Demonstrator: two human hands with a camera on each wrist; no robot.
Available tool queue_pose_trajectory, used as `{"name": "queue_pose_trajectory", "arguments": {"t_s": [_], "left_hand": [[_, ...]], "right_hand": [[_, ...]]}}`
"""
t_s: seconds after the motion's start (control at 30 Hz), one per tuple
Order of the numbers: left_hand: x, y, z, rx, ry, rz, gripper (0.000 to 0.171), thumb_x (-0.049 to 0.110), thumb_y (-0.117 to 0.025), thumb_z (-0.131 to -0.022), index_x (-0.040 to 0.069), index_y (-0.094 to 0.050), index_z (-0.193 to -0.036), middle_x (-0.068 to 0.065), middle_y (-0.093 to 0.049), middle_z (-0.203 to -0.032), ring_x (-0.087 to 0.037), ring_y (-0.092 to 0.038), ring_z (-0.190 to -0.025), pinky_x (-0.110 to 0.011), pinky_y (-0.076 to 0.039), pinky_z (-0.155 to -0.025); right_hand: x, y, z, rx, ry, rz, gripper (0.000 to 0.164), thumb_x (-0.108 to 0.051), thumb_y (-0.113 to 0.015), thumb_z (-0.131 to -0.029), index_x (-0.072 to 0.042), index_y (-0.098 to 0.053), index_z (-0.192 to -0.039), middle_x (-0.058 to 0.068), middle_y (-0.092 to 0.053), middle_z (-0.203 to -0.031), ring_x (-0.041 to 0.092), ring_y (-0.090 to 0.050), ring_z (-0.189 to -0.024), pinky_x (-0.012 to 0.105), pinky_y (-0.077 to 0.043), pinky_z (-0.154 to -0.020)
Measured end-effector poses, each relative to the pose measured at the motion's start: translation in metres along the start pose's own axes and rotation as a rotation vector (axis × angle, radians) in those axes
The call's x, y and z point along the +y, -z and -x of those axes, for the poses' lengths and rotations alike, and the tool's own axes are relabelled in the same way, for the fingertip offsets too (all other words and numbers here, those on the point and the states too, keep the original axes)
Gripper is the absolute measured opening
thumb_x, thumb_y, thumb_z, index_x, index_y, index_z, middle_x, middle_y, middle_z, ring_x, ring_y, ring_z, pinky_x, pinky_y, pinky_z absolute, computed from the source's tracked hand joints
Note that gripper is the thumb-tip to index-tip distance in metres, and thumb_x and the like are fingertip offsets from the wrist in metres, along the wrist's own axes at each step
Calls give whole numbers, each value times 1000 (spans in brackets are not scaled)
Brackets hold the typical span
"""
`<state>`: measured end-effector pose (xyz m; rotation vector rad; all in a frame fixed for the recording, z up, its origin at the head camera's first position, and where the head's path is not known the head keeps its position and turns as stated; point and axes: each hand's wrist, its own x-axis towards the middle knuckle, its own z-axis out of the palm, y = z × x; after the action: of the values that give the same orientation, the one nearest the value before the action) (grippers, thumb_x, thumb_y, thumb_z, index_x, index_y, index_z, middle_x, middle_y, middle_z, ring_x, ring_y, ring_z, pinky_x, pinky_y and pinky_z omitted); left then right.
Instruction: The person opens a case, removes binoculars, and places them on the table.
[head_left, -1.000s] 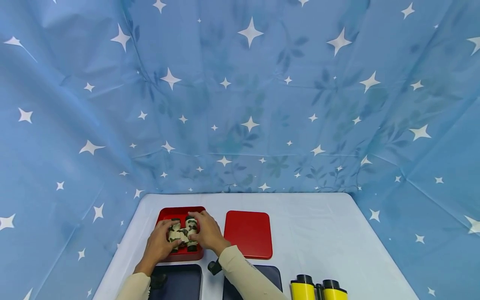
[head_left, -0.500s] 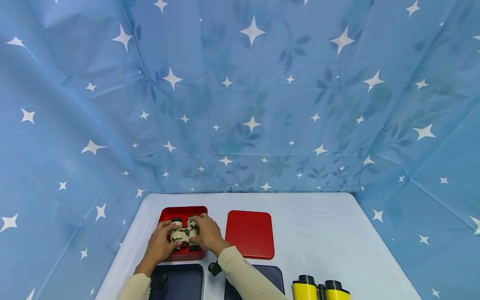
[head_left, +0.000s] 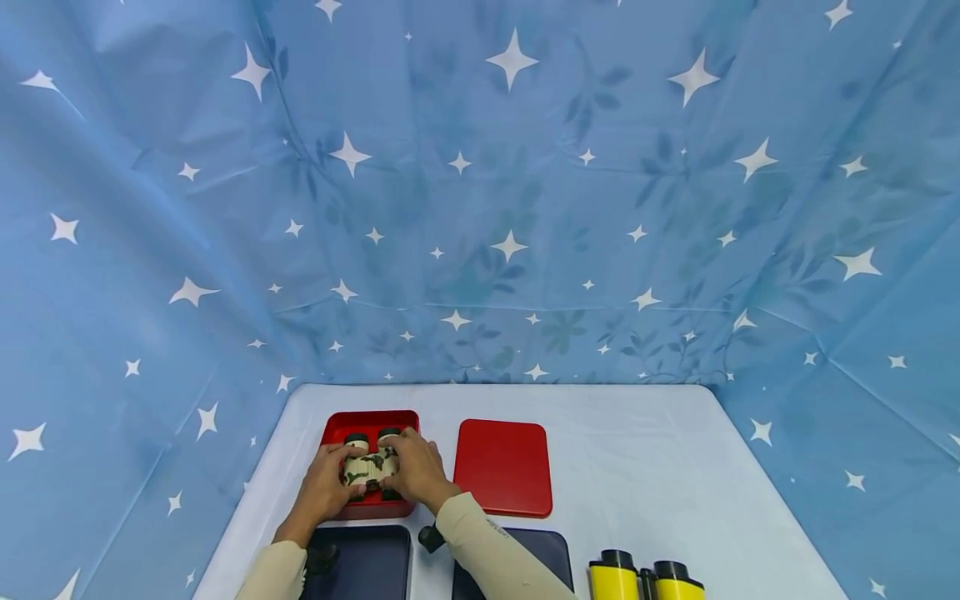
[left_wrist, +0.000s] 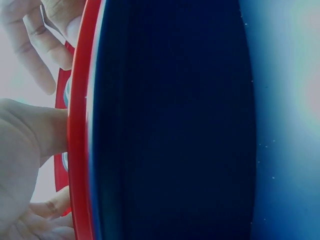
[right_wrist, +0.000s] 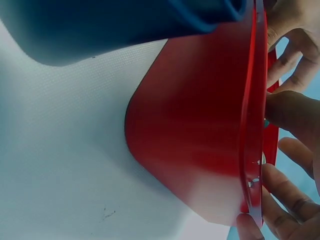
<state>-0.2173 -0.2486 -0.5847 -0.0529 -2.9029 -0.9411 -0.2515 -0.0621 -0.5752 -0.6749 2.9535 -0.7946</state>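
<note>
Camouflage-patterned binoculars (head_left: 369,469) with black ends are in the red box (head_left: 371,511), at the left of the table. My left hand (head_left: 321,483) holds their left barrel from the side, fingers at the far part and thumb at the near part. On the other barrel my right hand (head_left: 417,471) has the same kind of grip. In the left wrist view the box's red rim (left_wrist: 81,130) hides most of the binoculars. The box's outer wall (right_wrist: 195,115) fills the middle of the right wrist view, with fingers of both hands over the rim.
A flat red lid (head_left: 502,467) lies right of the box. Nearer the person are a dark blue tray (head_left: 367,558) and, partly under the right sleeve, a dark blue panel (head_left: 542,550). Yellow and black binoculars (head_left: 615,577) stand at the front right.
The right barrel has turned slightly in my hands, so both barrels now look more even and the middle part shows broader. Both hands stay at the box; the head view has shifted slightly.
</note>
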Motion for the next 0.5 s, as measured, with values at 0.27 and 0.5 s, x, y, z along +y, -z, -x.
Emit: {"name": "queue_pose_trajectory", "arguments": {"t_s": [0.27, 0.5], "left_hand": [[3, -3, 0, -20, 4, -21, 54, 6, -86, -74, 11, -64, -123, -23, -52, -130, -37, -52, -117, -59, -46, -97], [6, -2, 1, -35, 3, -54, 55, 6, -84, -77, 11, -59, -125, -25, -48, -130, -38, -53, -116, -58, -48, -95]], "right_hand": [[1, 0, 1, 9, 9, -7, 59, -36, -87, -75, -29, -65, -130, -6, -60, -113, 5, -55, -91, 27, -41, -75], [1, 0, 1, -7, 3, 0, 58, -37, -86, -77, -32, -64, -131, -7, -60, -115, 4, -54, -94, 26, -41, -76]]}}
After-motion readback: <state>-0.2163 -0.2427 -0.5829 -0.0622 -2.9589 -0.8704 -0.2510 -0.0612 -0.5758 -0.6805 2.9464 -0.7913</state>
